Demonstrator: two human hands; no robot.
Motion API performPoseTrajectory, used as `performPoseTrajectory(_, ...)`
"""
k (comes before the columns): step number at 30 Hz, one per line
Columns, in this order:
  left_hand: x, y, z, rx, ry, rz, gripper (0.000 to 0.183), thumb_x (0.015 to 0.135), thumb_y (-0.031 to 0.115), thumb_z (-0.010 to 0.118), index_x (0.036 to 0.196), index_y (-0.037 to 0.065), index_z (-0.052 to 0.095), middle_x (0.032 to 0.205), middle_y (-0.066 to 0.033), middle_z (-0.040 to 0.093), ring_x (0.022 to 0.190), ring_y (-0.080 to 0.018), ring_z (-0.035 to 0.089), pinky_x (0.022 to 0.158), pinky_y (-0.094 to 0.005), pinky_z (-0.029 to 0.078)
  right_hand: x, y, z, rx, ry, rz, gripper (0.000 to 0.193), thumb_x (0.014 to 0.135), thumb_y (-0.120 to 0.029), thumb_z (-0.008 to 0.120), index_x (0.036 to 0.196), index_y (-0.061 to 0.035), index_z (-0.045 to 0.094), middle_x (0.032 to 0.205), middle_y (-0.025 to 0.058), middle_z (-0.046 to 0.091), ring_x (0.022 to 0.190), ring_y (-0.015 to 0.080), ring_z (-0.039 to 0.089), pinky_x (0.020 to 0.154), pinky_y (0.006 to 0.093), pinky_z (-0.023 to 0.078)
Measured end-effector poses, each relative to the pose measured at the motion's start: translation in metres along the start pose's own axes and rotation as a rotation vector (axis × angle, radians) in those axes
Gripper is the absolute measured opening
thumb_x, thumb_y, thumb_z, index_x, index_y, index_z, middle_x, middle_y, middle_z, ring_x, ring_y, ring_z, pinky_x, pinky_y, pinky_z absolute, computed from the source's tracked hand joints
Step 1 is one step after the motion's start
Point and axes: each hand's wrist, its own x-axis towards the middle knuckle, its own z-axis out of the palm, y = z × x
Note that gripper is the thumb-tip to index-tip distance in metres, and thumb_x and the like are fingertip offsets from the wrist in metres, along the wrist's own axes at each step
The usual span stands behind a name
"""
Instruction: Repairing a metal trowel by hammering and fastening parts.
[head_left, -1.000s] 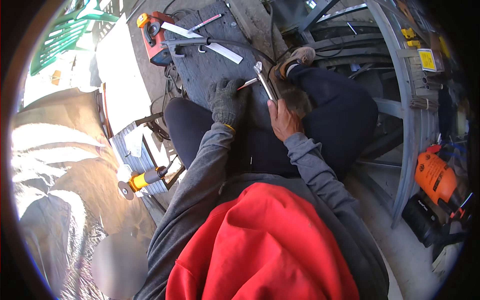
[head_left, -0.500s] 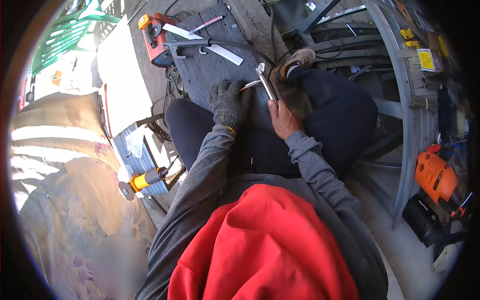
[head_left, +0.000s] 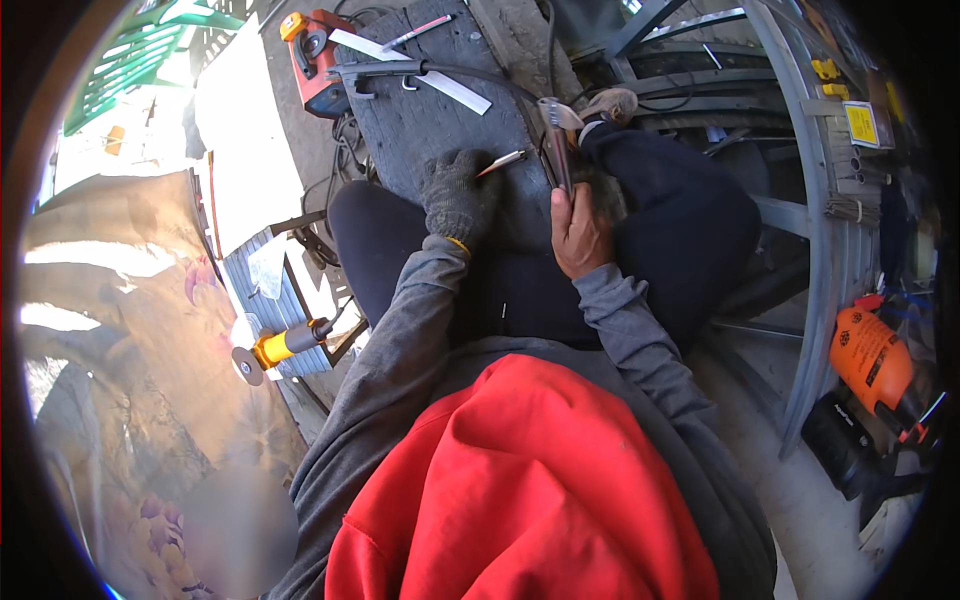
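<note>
On my left hand (head_left: 458,195) is a dark grey knit glove. Its fingers are closed around a short thin rod (head_left: 503,161), pale at the far end and reddish near the glove, held low over a dark, worn wooden board (head_left: 440,125). My bare right hand (head_left: 581,232) grips the handle of a metal hammer (head_left: 560,150). The hammer is raised to the right of the rod, apart from it, and its head is smeared by motion. Both hands are between my bent legs, in front of my lap.
On the board's far part lie a welding electrode holder (head_left: 385,70) with its cable, a white strip (head_left: 455,92) and a red-and-white pen (head_left: 420,32). Left of it stands a red machine (head_left: 318,65). A yellow angle grinder (head_left: 285,345) lies left; a metal frame (head_left: 800,150) rises right.
My right hand has shifted slightly right, and the hammer has swung up and away from the rod. My left hand keeps its hold on the rod, nearly unmoved.
</note>
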Motion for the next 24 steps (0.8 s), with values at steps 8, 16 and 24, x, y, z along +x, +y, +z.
performPoseTrajectory(8, -0.001, -0.001, -0.004, -0.008, 0.005, 0.013, 0.027, 0.087, 0.031, 0.070, 0.105, 0.011, 0.074, 0.103, -0.0156, 0.071, 0.105, -0.0400, 0.063, 0.093, -0.0513, 0.047, -0.001, 0.000, 0.002, -0.072, -0.093, 0.117, 0.048, 0.107, -0.054, 0.040, 0.105, -0.0075, 0.052, 0.095, 0.0297, 0.069, 0.086, 0.0536, 0.065, 0.073, 0.0619, 0.051)
performPoseTrajectory(16, -0.005, 0.002, 0.001, 0.027, 0.039, 0.086, 0.023, 0.085, 0.030, 0.072, 0.102, 0.014, 0.073, 0.104, -0.0128, 0.069, 0.105, -0.0364, 0.061, 0.096, -0.0507, 0.044, 0.005, 0.016, 0.005, -0.238, -0.172, 0.138, 0.040, 0.108, -0.045, 0.045, 0.102, -0.0065, 0.052, 0.087, 0.0284, 0.067, 0.080, 0.0522, 0.064, 0.068, 0.0604, 0.049)
performPoseTrajectory(24, -0.007, 0.009, -0.001, 0.020, 0.066, 0.069, 0.022, 0.085, 0.028, 0.071, 0.102, 0.014, 0.073, 0.102, -0.0128, 0.069, 0.101, -0.0365, 0.062, 0.093, -0.0513, 0.045, -0.002, 0.000, -0.002, -0.066, -0.010, 0.000, 0.036, 0.108, -0.043, 0.047, 0.102, -0.0072, 0.053, 0.082, 0.0265, 0.065, 0.074, 0.0506, 0.064, 0.065, 0.0574, 0.049)
